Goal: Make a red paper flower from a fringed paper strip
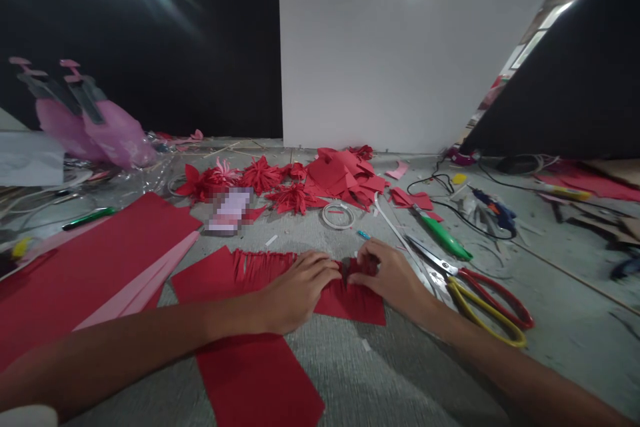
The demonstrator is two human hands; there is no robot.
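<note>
A strip of red paper (265,267), cut into a fringe along its far edge, lies crosswise in front of me. My left hand (303,283) rests over its middle, fingers together and bent onto the paper. At the strip's right end my right hand (383,270) is closed, with thumb and fingertips pinching the fringe. A gap of some centimetres separates the two hands. Under my left forearm lies another plain red sheet (257,380). Scissors (480,293) with one red and one yellow handle lie partly open to the right of my right hand.
Red paper flowers (260,175) and a pile of red paper pieces (340,173) lie ahead. A tape roll (339,215), a green cutter knife (443,235) and a blue glue gun (495,210) are around them. Large red sheets (125,233) and pink spray bottles (113,123) stand left.
</note>
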